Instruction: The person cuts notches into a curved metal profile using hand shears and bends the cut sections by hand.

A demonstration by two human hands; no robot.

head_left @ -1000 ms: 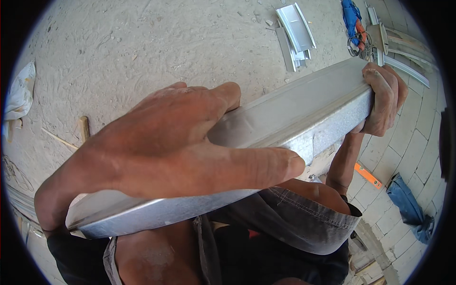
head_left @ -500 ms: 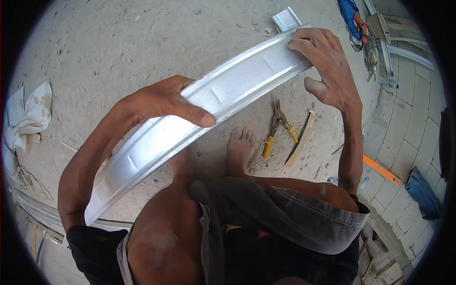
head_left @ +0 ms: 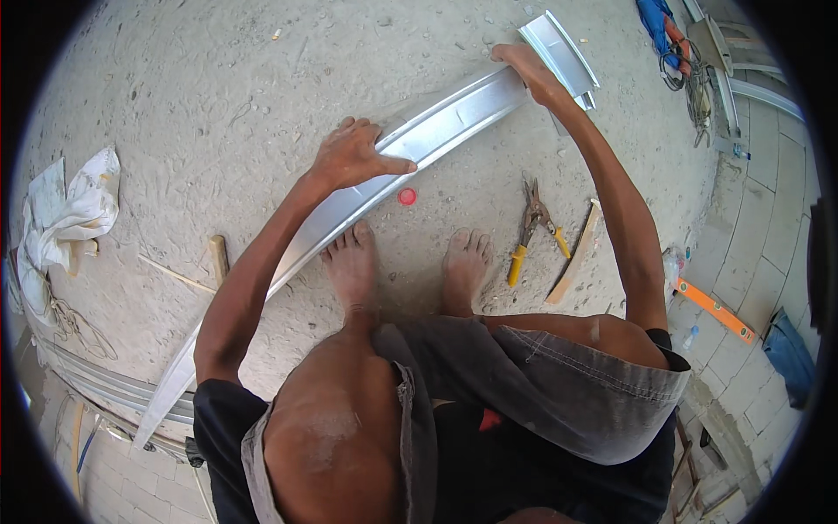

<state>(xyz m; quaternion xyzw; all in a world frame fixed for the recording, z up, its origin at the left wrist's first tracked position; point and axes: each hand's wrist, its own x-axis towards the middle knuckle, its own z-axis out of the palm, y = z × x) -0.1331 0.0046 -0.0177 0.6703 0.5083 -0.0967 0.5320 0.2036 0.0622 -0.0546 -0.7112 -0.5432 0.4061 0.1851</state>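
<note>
A long silvery metal channel point(head_left: 458, 118) slants from the lower left up to the far right, low over the sandy ground. Around its middle, my left hand point(head_left: 353, 157) is closed, thumb on the inner face and fingers over the far edge. At its far end my right hand point(head_left: 531, 72) grips the channel, its fingertips partly hidden. Right beside that hand lies a short piece of the same kind of channel point(head_left: 563, 57). Tin snips with yellow handles point(head_left: 534, 229) rest on the ground, jaws pointing away, next to a thin wooden strip point(head_left: 576, 251).
A red bottle cap point(head_left: 407, 196) lies near my feet. At left are a white sack point(head_left: 83, 210) and a short wooden piece point(head_left: 218, 258). Along the right sit an orange spirit level point(head_left: 716, 311), dark blue cloth point(head_left: 787, 358) and a blue tool with a cable point(head_left: 663, 35).
The channel has gone down and away from me, toward the ground. Both hands have moved farther out with it, and the red bottle cap has come into sight.
</note>
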